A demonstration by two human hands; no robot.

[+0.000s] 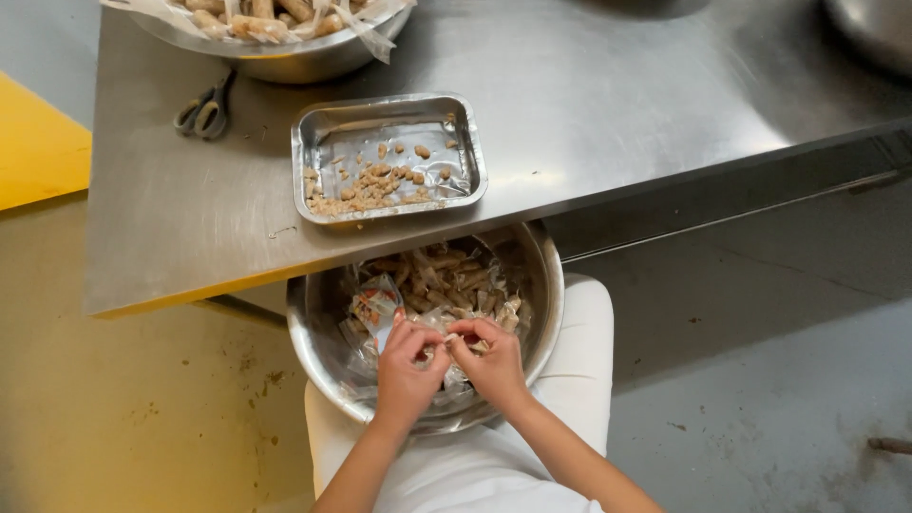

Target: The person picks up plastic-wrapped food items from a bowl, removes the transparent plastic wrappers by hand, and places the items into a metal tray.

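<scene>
Right now both hands meet over a steel mixing bowl [313,323] that rests on the person's lap, just under the edge of a steel table [617,95]. The left hand [407,366] and the right hand [494,359] pinch a small clear-wrapped snack piece [445,344] between thumbs and fingertips, fingers curled tight on its two ends; the piece itself is nearly hidden by the fingers. It sits at about 6 o'clock inside the bowl, above a heap of brown sticks and crumpled clear wrappers [446,275] that fills the bowl from centre to 12 o'clock.

To do this well, I judge the grip should stay close to the wrapper's seam, with each thumb pulling outward in opposite directions, so the film splits without crushing the brittle-looking stick. Keeping the hands low over the bowl lets anything that drops land inside rather than on the floor.

At 12 o'clock from the bowl, on the table, lies a rectangular foil tray [323,119] holding brown crumbs and short broken pieces. Scissors [204,109] lie at 10 o'clock from that tray, beside a second steel bowl [285,62] of wrapped sticks at the table's far edge.
</scene>
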